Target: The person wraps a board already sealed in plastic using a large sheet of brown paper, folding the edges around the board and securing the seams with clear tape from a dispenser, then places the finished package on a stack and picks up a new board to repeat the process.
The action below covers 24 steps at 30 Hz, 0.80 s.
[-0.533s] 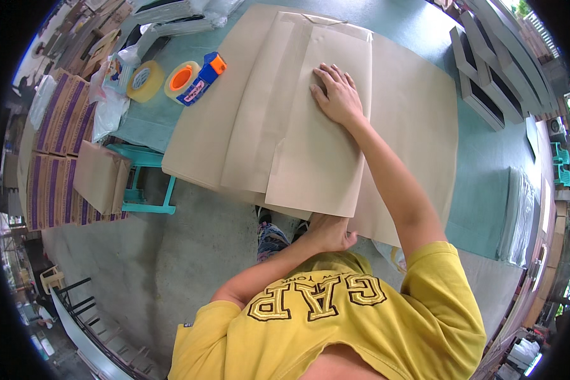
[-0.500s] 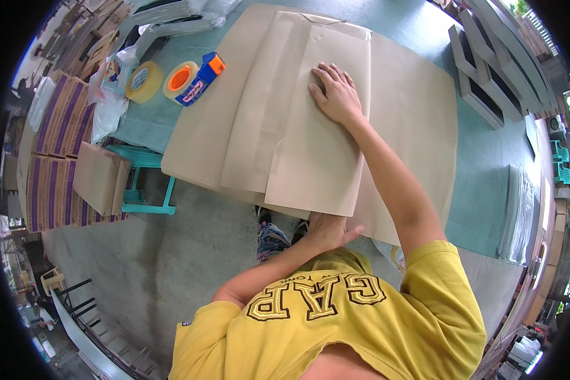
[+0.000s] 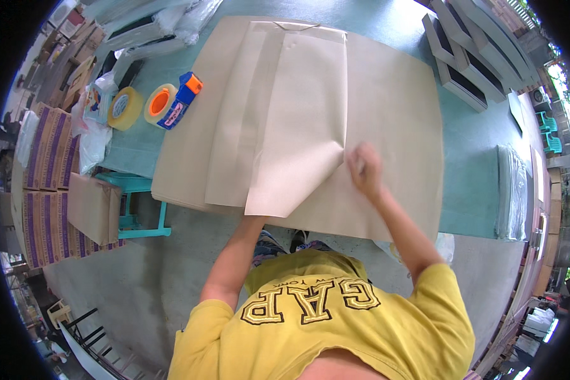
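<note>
A folded sheet of brown kraft paper (image 3: 303, 95) lies on a larger stack of brown paper (image 3: 396, 107) on the table. Its near right corner is turned under along a diagonal crease. My left hand (image 3: 254, 223) reaches in beneath the near edge of the folded paper, which hides the fingers; only the wrist and forearm show. Just right of the crease, over the flat paper, is my right hand (image 3: 365, 170), with fingers that look curled but are smeared by motion. A blue and orange tape dispenser (image 3: 174, 101) rests on the paper's left edge, near a yellowish tape roll (image 3: 125, 109).
Grey-white boxes with dark insides (image 3: 465, 69) are piled at the far right. A plastic-wrapped stack (image 3: 512, 193) stands at the table's right edge. At left are a teal stool (image 3: 142, 232), a brown paper-wrapped block (image 3: 95, 208) and stacked cartons (image 3: 43, 221).
My left hand has gone farther under the paper, leftward. My right hand has come off the top of the folded sheet, toward me and right. The near right corner has turned under.
</note>
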### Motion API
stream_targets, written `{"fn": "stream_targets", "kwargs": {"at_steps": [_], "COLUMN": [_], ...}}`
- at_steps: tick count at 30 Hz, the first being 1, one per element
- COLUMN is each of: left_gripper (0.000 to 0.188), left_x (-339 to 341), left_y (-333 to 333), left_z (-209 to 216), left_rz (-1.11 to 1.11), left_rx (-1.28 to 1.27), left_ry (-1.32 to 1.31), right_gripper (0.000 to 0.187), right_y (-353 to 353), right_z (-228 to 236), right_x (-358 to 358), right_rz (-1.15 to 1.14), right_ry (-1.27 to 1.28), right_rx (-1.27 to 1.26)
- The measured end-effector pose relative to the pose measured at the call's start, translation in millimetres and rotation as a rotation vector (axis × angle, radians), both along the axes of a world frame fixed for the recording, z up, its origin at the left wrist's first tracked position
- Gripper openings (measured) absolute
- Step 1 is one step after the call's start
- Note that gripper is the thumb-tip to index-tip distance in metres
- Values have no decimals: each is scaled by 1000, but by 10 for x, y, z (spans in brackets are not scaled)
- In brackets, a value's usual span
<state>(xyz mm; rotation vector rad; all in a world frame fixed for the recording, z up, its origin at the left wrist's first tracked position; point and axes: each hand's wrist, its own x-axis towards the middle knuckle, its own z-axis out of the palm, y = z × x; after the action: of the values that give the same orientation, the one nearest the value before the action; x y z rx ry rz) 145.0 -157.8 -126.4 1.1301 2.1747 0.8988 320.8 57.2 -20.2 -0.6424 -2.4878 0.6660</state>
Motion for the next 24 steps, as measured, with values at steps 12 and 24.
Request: {"fn": "stream_targets", "kwargs": {"at_steps": [12,24], "left_gripper": [26,32], "left_x": [-596,-1405], "left_y": [-631,1325], "left_z": [2163,1379], "left_rz": [-1154,-57], "left_rx": [-412,309], "left_ry": [-331,637], "right_gripper": [49,59], "right_y": [-1202,-2442], "right_z": [-164,-165], "right_x": [-423,-1690], "right_rz": [-67,-133], "right_ry": [-190,-107], "right_rx": [168,281]}}
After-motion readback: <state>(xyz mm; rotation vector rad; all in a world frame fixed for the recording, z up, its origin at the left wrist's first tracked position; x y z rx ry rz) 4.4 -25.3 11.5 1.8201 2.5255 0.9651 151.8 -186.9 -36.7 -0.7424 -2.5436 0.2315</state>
